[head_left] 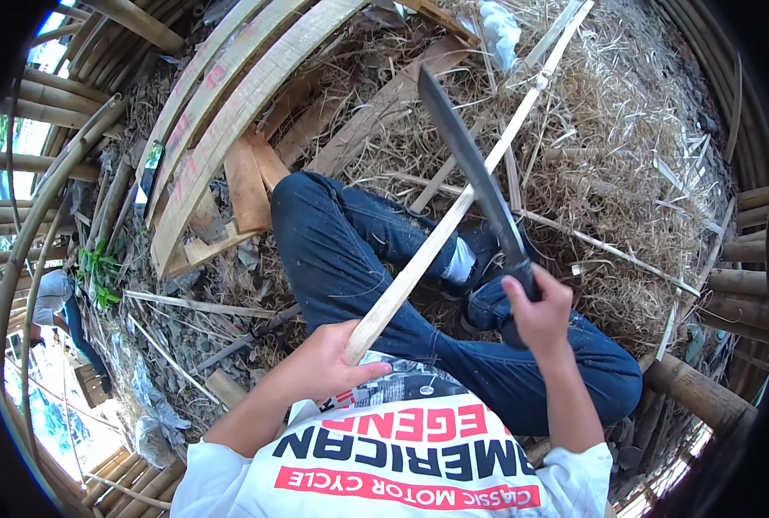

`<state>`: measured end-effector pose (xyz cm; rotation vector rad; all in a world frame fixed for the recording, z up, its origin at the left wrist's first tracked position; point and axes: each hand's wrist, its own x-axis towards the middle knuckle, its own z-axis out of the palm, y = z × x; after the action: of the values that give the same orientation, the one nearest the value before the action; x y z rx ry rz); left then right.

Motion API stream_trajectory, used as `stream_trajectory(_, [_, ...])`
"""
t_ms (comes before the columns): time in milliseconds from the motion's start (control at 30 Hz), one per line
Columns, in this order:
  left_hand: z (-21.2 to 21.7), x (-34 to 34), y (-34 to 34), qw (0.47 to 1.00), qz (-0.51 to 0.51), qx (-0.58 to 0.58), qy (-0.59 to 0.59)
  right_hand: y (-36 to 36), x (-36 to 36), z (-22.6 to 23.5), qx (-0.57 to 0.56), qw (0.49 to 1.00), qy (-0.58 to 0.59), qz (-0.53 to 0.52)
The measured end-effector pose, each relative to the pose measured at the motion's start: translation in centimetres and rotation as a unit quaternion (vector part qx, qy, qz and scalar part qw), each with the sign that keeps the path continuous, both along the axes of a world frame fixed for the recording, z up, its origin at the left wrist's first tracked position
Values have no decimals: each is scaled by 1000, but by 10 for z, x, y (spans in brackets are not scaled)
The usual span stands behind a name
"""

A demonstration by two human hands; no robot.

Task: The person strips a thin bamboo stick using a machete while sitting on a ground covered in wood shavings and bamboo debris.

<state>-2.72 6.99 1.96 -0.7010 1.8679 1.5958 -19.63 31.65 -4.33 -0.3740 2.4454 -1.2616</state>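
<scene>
Long bamboo strip (453, 216) gripped at near end by left hand (328, 367), fingers curled tight round it; strip slanted up and away over crossed legs in jeans (350, 250). Large dark knife (471, 173) clenched by handle in right hand (540, 315), blade laid across strip mid-length. Straw heap (626, 138) spread beyond.

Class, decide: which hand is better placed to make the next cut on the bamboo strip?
Right. The right hand grips the knife, its blade crossing the bamboo strip; the left hand only holds the strip's near end.
</scene>
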Motion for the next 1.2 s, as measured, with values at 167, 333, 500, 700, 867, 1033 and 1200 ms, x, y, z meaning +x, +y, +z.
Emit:
stream_trajectory(167, [-1, -7, -4, 998, -49, -19, -39, -4, 44, 24, -50, 984, 55, 163])
stream_trajectory(333, [2, -5, -3, 1000, -19, 9, -21, -8, 1, 17, 11, 997, 41, 66])
stream_trajectory(500, [-3, -3, -2, 998, -19, 49, -28, -9, 26, 29, 37, 997, 35, 63])
stream_trajectory(700, [-6, -9, -1, 998, 10, 51, 32, -7, 29, 40, -9, 984, 3, 179])
stream_trajectory(867, [-2, -10, 2, 997, 21, 61, 31, -13, 10, 27, 49, 996, 66, 30])
stream_trajectory(1033, [-4, -14, -4, 998, -27, 43, -44, -5, 40, 37, -1, 987, 87, 133])
stream_trajectory(1200, [1, -19, 4, 999, -8, 49, -20, 10, 2, 29, 32, 981, 121, 147])
